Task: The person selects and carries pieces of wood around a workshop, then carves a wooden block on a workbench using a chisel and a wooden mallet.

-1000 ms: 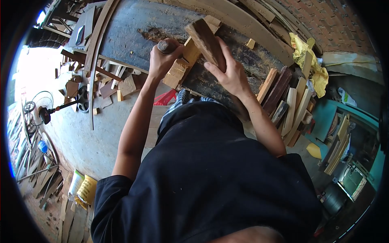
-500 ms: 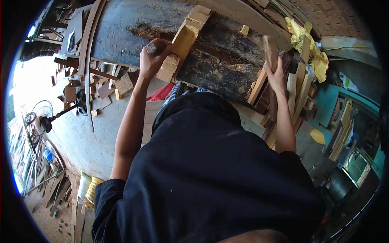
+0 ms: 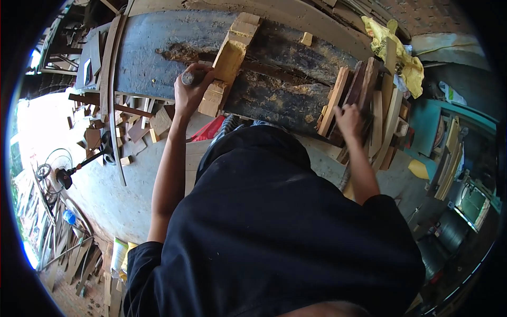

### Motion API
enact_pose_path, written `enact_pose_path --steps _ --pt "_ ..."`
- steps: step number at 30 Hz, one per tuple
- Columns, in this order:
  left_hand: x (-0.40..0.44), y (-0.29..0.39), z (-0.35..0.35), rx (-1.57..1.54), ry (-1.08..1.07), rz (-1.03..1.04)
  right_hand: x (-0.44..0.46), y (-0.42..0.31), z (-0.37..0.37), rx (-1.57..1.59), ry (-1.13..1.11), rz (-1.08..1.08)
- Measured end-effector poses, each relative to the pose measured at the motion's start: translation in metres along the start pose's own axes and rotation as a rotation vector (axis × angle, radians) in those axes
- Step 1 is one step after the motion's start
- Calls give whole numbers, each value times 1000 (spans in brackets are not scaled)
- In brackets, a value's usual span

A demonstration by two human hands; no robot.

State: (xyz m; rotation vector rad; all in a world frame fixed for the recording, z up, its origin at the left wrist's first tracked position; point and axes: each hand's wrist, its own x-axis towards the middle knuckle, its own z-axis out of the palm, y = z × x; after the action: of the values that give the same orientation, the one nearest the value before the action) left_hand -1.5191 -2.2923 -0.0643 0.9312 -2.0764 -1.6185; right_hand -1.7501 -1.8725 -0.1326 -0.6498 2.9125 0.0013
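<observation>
My left hand [image 3: 191, 92] is wrapped round a chisel [image 3: 193, 78]; its round wooden handle end points up at me, and its blade is hidden. Beside that hand lies a yellow wooden block [image 3: 231, 59] with a long notch cut into its middle, set crosswise on the dark worn bench [image 3: 158, 79]. Over the wood at the bench's right end is my right hand [image 3: 349, 122], slightly blurred, its fingers bent and apart with nothing seen in them. A rough wooden bar [image 3: 368, 79] lies just beyond it, next to a lighter orange-brown strip [image 3: 334, 100].
A small wood offcut [image 3: 306, 38] rests at the bench's far side. Pale battens [image 3: 390, 124] and a yellow sack [image 3: 404, 68] are to the right. Wood scraps [image 3: 158, 124] and a fan [image 3: 63, 177] stand on the left floor. A teal cabinet [image 3: 425, 137] is at far right.
My right hand has let go of the rough wooden bar, which now lies among the wood at right, and has moved lower. My left hand keeps the chisel beside the notched block. The view has shifted slightly.
</observation>
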Motion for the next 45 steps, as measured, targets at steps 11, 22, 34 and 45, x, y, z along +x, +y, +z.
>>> enact_pose_path --steps 11,22,34,45 --pt "-28 41 61 95 -233 446 -20 -43 24 -80 262 126" --pt "-8 -79 128 838 -774 1075 -49 -102 55 121 366 151" --pt "-42 -84 118 849 -620 546 -34 -64 5 2084 -384 429" --pt "-82 5 189 -693 -306 -464 -32 -128 -27 2077 -1077 419"
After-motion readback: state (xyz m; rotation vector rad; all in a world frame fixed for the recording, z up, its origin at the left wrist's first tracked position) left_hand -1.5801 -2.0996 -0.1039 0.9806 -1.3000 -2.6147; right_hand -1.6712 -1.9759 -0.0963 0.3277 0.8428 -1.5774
